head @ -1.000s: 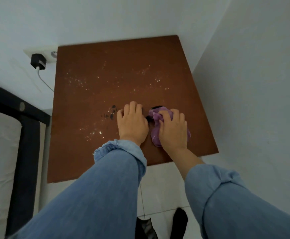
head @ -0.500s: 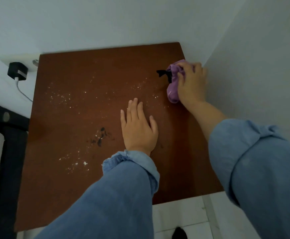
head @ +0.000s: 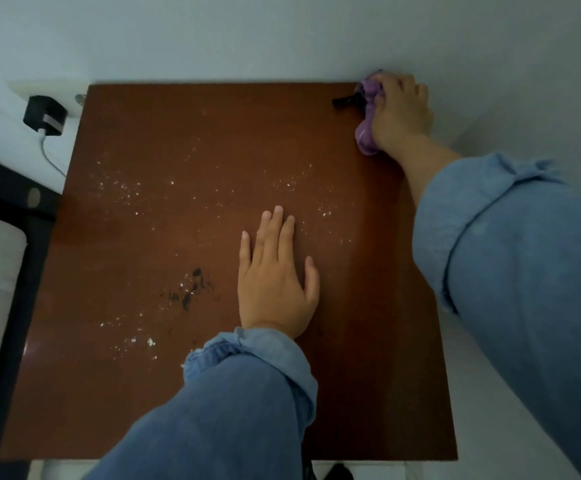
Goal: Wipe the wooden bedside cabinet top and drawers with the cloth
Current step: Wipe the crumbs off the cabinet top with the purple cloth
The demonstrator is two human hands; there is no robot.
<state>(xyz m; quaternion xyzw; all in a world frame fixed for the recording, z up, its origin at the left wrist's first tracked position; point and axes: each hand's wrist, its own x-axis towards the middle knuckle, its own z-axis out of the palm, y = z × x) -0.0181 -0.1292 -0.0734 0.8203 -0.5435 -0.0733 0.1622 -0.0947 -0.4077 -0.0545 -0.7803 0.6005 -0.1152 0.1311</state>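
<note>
The brown wooden cabinet top [head: 164, 140] fills the view, seen from above. White crumbs [head: 119, 188] are scattered over it and a dark smudge [head: 188, 292] lies left of centre. My right hand [head: 401, 109] presses a bunched purple cloth [head: 365, 133] with a black tag into the far right corner, against the wall. Flat on the wood near the middle rests my left hand [head: 275, 282], fingers together, holding nothing. The drawers are out of sight.
White walls [head: 282, 36] close in the cabinet at the back and on the right. A black charger [head: 45, 114] with a white cable sits in a socket at the far left. A dark bed frame [head: 15, 306] and white mattress run along the left side.
My right hand has carried the cloth from the near right part of the top up to the far right corner. My left hand stays flat on the top. The camera has moved closer.
</note>
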